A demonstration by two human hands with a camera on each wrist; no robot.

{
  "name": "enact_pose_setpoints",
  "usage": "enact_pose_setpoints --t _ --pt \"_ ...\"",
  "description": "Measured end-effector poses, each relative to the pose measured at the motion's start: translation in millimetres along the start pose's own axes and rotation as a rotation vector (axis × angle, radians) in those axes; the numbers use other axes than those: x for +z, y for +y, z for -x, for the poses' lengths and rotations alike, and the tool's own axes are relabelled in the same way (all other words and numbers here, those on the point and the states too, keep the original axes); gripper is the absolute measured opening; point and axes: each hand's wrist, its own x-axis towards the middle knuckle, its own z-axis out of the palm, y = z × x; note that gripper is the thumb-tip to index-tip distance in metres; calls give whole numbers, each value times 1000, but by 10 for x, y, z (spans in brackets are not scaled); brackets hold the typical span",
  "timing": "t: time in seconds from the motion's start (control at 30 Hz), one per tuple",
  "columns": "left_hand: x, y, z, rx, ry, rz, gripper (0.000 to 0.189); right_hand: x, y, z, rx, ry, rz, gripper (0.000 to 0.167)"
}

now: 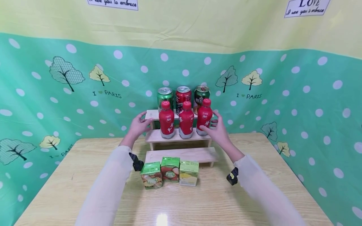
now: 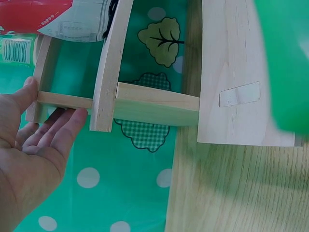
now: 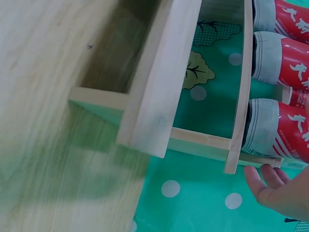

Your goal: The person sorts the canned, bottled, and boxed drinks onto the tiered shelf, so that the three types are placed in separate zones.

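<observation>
A three-tier wooden stand (image 1: 181, 153) stands on the table with a hand at either side. At its left end, my left hand (image 1: 139, 124) reaches round the top tier; the left wrist view shows the thumb at the board's end and extended fingers by the side support (image 2: 67, 100). Across from it, my right hand (image 1: 220, 131) has its thumb overlapping the rightmost red bottle (image 1: 204, 117) in the head view. Its fingertips (image 3: 252, 175) lie close to the stand's right end. Two more red bottles, left (image 1: 167, 122) and middle (image 1: 186, 121), share the middle tier.
On the top tier are a green can (image 1: 164, 93), a red can (image 1: 183, 94) and a dark green can (image 1: 202, 94). Three small boxes, left (image 1: 151, 180), middle (image 1: 170, 174) and right (image 1: 189, 177), line the table (image 1: 212, 201) before the stand. A patterned cloth (image 1: 107, 81) hangs behind.
</observation>
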Motion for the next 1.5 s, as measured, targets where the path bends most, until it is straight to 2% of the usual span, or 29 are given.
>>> enact_pose_setpoints --t 0.3,0.5,0.63,0.83,1.0,1.1,1.27,1.5 --pt "-4 4 3 -13 -4 -4 73 -137 57 253 -47 1 8 69" --pt "-1 20 15 -14 -5 -1 73 -75 38 543 -95 -103 42 53" --pt "-1 22 18 -8 -5 3 73 28 64 725 -111 -204 67 47" --pt "0 21 17 -1 -10 3 72 176 181 934 -121 -406 100 56" --pt "-4 21 16 -4 -8 5 72 252 256 1042 -128 -516 149 66" --pt "-4 24 19 -2 -7 3 71 268 282 1078 -145 -546 156 65" --pt "-8 26 16 1 -3 -3 71 289 323 1090 -187 -548 157 64" --pt "-1 9 8 2 -4 -11 72 362 366 1102 -173 -550 170 68"
